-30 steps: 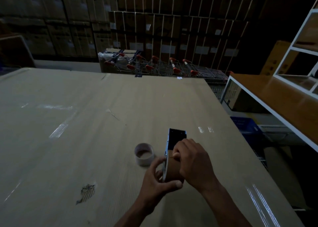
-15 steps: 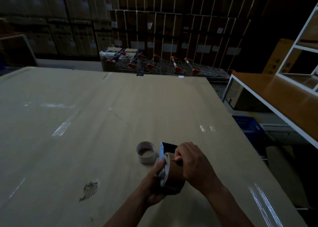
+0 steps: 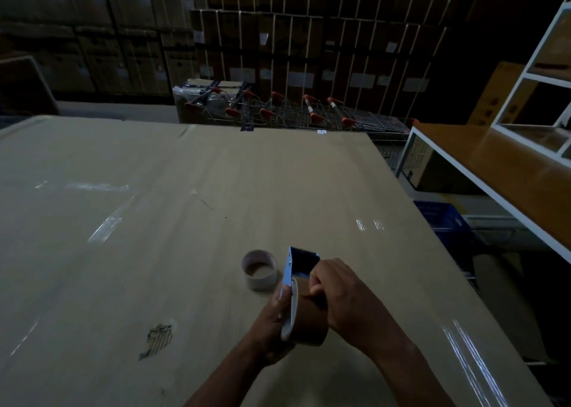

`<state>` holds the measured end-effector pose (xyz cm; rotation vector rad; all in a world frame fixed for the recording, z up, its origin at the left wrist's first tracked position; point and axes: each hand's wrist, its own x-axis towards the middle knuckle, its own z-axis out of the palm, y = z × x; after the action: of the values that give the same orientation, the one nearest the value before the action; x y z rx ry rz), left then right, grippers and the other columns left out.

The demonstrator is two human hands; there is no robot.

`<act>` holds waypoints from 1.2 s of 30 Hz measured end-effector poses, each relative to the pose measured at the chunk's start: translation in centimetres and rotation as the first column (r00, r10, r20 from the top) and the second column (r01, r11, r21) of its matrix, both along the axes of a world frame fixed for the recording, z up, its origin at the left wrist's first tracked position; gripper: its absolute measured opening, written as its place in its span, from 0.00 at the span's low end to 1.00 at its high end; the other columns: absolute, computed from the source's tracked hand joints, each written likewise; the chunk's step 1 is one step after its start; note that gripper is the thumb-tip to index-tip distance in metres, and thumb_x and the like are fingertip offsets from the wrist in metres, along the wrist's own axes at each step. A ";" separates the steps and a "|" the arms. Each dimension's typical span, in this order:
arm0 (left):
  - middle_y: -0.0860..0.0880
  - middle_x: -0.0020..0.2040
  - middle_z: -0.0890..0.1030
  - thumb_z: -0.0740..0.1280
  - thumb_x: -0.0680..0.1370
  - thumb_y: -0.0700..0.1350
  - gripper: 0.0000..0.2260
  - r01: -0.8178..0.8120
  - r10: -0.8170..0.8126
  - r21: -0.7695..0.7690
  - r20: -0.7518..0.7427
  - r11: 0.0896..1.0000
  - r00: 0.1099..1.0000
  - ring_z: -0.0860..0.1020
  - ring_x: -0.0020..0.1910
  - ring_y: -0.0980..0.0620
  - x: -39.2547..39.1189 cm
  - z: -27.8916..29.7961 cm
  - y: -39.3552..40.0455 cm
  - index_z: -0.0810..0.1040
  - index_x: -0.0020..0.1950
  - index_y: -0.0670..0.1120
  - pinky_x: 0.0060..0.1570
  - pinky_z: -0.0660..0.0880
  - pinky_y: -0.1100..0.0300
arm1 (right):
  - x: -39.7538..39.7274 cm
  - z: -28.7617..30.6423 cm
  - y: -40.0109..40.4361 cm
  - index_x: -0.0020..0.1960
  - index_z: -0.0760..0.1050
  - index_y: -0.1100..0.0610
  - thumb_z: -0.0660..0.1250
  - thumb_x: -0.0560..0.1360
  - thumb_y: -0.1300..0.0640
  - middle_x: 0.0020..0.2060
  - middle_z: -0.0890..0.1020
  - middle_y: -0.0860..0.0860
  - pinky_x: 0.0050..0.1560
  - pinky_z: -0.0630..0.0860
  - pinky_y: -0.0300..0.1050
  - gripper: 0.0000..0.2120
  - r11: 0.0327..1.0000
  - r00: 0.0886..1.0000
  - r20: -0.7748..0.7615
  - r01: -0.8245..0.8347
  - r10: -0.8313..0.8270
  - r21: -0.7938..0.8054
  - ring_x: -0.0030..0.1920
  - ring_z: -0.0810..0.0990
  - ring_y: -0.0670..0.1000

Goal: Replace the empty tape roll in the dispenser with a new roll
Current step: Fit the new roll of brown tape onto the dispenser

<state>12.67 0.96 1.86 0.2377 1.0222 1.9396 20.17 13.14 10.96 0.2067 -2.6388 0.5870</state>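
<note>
Head view: over a cardboard-covered surface (image 3: 154,221), a person's left hand (image 3: 272,323) grips the tape dispenser (image 3: 292,270) from its left side, fingers curled around the brown tape roll (image 3: 309,320) sitting in it. The right hand (image 3: 343,295) curls over the roll's top, fingertips pinching at the tape. The empty tape core (image 3: 259,269) stands on the surface just left of the dispenser. Shopping carts (image 3: 293,110) and stacked boxes (image 3: 278,36) fill the dim background.
</note>
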 end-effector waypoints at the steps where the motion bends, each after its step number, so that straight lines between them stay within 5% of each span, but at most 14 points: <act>1: 0.38 0.53 0.82 0.80 0.46 0.67 0.57 -0.011 0.011 -0.020 -0.002 1.000 1.000 0.85 0.42 0.45 -0.2 -0.2 -0.1 0.69 0.68 0.41 0.36 0.81 0.55 | 0.1 0.0 0.0 0.40 0.60 0.48 0.54 0.71 0.59 0.37 0.66 0.43 0.36 0.61 0.33 0.07 1.000 1.000 0.011 -0.002 0.002 0.006 0.38 0.63 0.42; 5: 0.36 0.59 0.78 0.79 0.55 0.66 0.51 -0.049 0.048 -0.015 -0.034 0.999 0.998 0.84 0.47 0.43 -0.2 -0.9 -0.4 0.67 0.70 0.43 0.38 0.81 0.54 | 0.4 0.0 -0.3 0.40 0.59 0.48 0.54 0.72 0.58 0.36 0.71 0.47 0.35 0.63 0.34 0.06 0.999 1.000 0.024 0.006 -0.007 0.042 0.38 0.66 0.45; 8: 0.40 0.54 0.82 0.63 0.81 0.50 0.13 -0.028 0.029 0.030 -0.029 0.999 0.999 0.84 0.43 0.44 0.3 -0.9 -0.8 0.70 0.65 0.51 0.34 0.80 0.55 | 0.5 0.3 -0.4 0.40 0.60 0.49 0.56 0.72 0.59 0.35 0.72 0.47 0.36 0.62 0.36 0.08 0.995 0.999 0.006 0.040 -0.041 0.093 0.37 0.66 0.46; 9: 0.40 0.53 0.82 0.57 0.83 0.46 0.10 -0.013 0.014 0.026 -0.018 1.000 1.000 0.83 0.41 0.45 0.3 -1.0 -0.9 0.71 0.63 0.53 0.33 0.80 0.55 | 0.4 0.3 -0.4 0.40 0.60 0.49 0.58 0.72 0.60 0.36 0.72 0.47 0.36 0.60 0.36 0.08 0.995 0.999 0.008 0.051 -0.052 0.087 0.37 0.66 0.46; 10: 0.40 0.53 0.82 0.61 0.82 0.49 0.10 -0.002 0.003 0.022 -0.022 1.000 1.000 0.83 0.41 0.46 0.4 -0.9 -1.0 0.72 0.63 0.52 0.32 0.80 0.55 | 0.4 0.4 -0.5 0.40 0.61 0.49 0.58 0.72 0.61 0.36 0.72 0.47 0.36 0.60 0.35 0.08 0.996 0.998 0.026 0.064 -0.066 0.065 0.37 0.66 0.46; 12: 0.39 0.54 0.82 0.74 0.67 0.63 0.33 -0.022 0.021 -0.017 -0.057 1.000 0.998 0.84 0.43 0.44 0.4 -0.7 -0.6 0.72 0.65 0.47 0.34 0.81 0.54 | 0.5 0.6 -0.6 0.40 0.63 0.50 0.56 0.71 0.59 0.36 0.73 0.47 0.35 0.63 0.34 0.05 0.996 0.993 0.075 0.086 -0.087 0.011 0.36 0.69 0.46; 15: 0.31 0.62 0.76 0.73 0.53 0.74 0.55 0.050 -0.051 -0.008 -0.088 0.999 0.995 0.82 0.47 0.41 0.1 -1.4 -0.6 0.67 0.71 0.43 0.37 0.81 0.53 | 0.5 1.3 -0.4 0.43 0.66 0.52 0.53 0.73 0.54 0.36 0.78 0.48 0.33 0.69 0.44 0.05 0.994 0.986 0.126 0.104 -0.109 0.045 0.35 0.76 0.52; 19: 0.36 0.56 0.80 0.72 0.59 0.73 0.48 0.154 -0.153 0.012 -0.060 0.988 0.986 0.81 0.49 0.39 -0.3 -1.6 0.0 0.68 0.71 0.46 0.41 0.80 0.51 | 0.1 3.3 0.4 0.46 0.62 0.51 0.57 0.76 0.57 0.32 0.70 0.45 0.33 0.62 0.46 0.04 0.993 0.926 0.361 0.093 -0.113 0.071 0.36 0.70 0.53; 22: 0.39 0.50 0.84 0.80 0.52 0.67 0.43 0.147 -0.147 0.004 -0.027 0.989 0.989 0.84 0.44 0.45 -0.2 -1.3 0.3 0.81 0.59 0.43 0.38 0.81 0.55 | -0.2 3.3 0.3 0.46 0.64 0.50 0.58 0.77 0.57 0.37 0.75 0.47 0.36 0.65 0.46 0.03 0.992 0.940 0.316 0.114 -0.126 0.056 0.37 0.72 0.53; 25: 0.41 0.44 0.86 0.84 0.46 0.60 0.37 0.095 -0.096 0.031 0.031 0.995 0.995 0.85 0.39 0.47 -0.3 -1.0 0.6 0.86 0.49 0.42 0.34 0.81 0.57 | -0.2 2.7 0.3 0.44 0.67 0.48 0.60 0.77 0.54 0.39 0.79 0.48 0.39 0.73 0.49 0.05 0.975 0.942 0.317 0.164 -0.110 -0.149 0.39 0.77 0.50; 28: 0.43 0.47 0.86 0.82 0.48 0.64 0.40 0.094 -0.094 -0.018 0.001 0.995 0.996 0.85 0.42 0.48 -0.5 -1.1 0.6 0.84 0.54 0.44 0.38 0.81 0.58 | -0.1 2.8 0.8 0.48 0.71 0.47 0.68 0.73 0.57 0.37 0.79 0.46 0.41 0.75 0.42 0.09 0.930 0.918 0.394 0.180 -0.041 -0.320 0.37 0.77 0.43; 31: 0.44 0.49 0.85 0.79 0.54 0.67 0.47 0.059 -0.064 -0.062 -0.089 0.996 0.994 0.84 0.43 0.50 -0.3 -1.0 0.7 0.74 0.66 0.43 0.40 0.80 0.57 | 0.1 2.8 1.2 0.63 0.68 0.40 0.72 0.69 0.62 0.32 0.80 0.46 0.45 0.75 0.32 0.29 0.908 0.928 0.370 0.190 -0.042 -0.373 0.37 0.79 0.40; 36: 0.44 0.51 0.85 0.79 0.53 0.68 0.44 0.007 -0.017 -0.086 -0.116 0.996 0.993 0.84 0.46 0.48 -0.4 -1.4 1.1 0.76 0.62 0.46 0.44 0.82 0.55 | 0.6 2.3 0.5 0.39 0.80 0.52 0.71 0.68 0.60 0.36 0.79 0.48 0.41 0.70 0.34 0.04 0.963 0.980 0.154 0.158 -0.126 -0.218 0.38 0.76 0.43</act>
<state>12.29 2.06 0.42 0.3116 1.1752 1.8842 20.73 13.65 13.22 -0.0973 -2.6596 0.8770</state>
